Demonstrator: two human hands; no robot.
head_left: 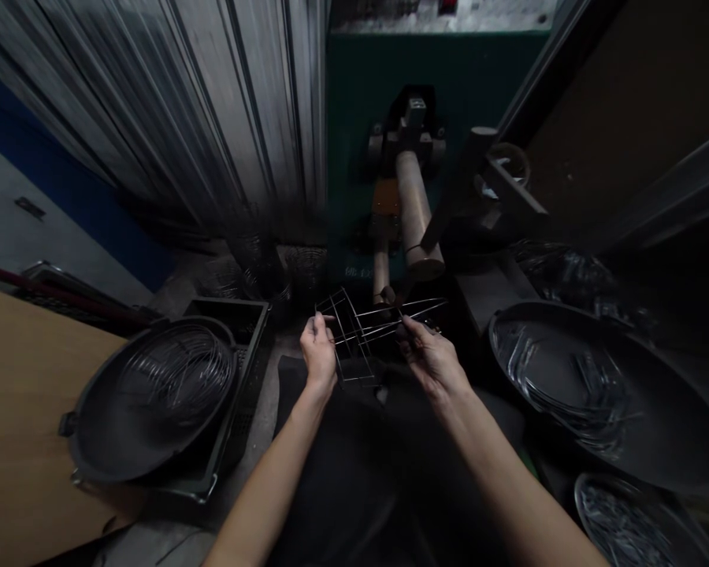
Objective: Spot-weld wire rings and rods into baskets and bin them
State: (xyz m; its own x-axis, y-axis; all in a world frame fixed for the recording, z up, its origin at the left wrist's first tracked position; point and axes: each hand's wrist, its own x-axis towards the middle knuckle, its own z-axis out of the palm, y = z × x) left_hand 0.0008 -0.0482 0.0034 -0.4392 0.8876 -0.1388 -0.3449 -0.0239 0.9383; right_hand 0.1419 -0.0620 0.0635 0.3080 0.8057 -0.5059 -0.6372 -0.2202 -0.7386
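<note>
Between my hands, in front of the machine's lower electrode arm (381, 272), is a wire frame (354, 335) made of thin metal rods. My left hand (320, 350) pinches its left side with thumb and fingers. The right side of the frame is gripped by my right hand (430, 354), whose fingers are closed round the rods. Above the frame, the thick upper cylinder (417, 213) of the green machine (354, 102) points down toward me. Dim light hides where exactly the wires meet the lower arm.
At the left, a black pan (118, 441) with wire rings rests on a dark crate (257, 339). On the right stand a large dark pan (673, 425) with bent wires and a smaller bowl (620, 520) of small metal parts. A wooden board (24, 425) is at far left.
</note>
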